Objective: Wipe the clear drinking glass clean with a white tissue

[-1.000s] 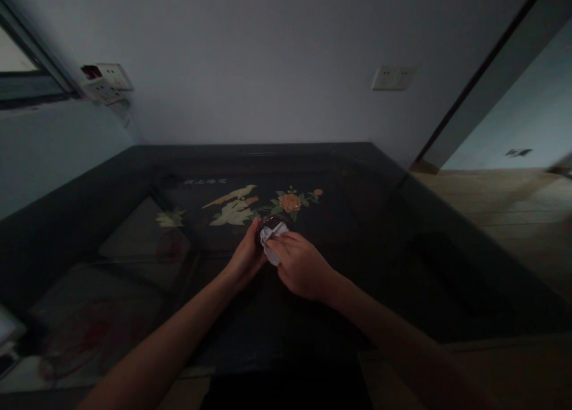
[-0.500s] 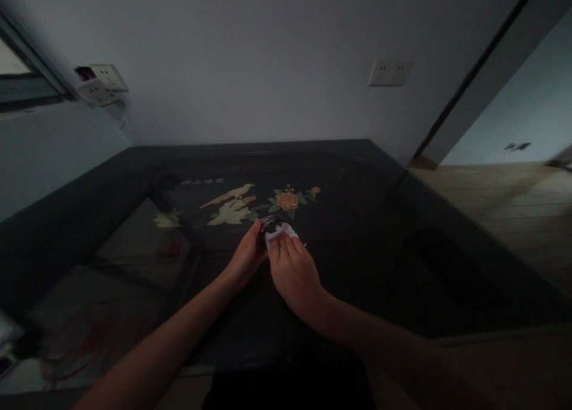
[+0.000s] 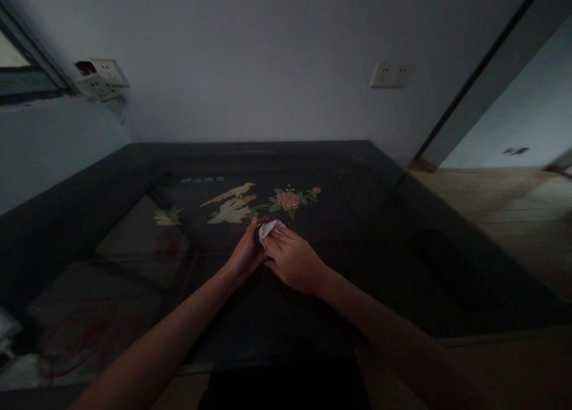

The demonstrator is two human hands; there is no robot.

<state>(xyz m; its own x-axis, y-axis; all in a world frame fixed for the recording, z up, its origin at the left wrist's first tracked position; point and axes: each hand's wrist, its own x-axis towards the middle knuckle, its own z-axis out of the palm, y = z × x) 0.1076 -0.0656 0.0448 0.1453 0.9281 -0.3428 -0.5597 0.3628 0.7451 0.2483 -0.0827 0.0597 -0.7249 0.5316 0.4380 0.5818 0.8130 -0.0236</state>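
Cloth (image 3: 269, 228), pinched by right hand (image 3: 295, 261), partly hides what seems a dark object (image 3: 263, 220) left hand (image 3: 245, 255) grips.

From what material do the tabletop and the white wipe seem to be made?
Tabletop: perhaps glass or glossy lacquer, dark and smooth, with faint light streaks near its far edge.
White wipe: thin, matt tissue or cloth, crumpled into folds at the right hand; which, I cannot tell.
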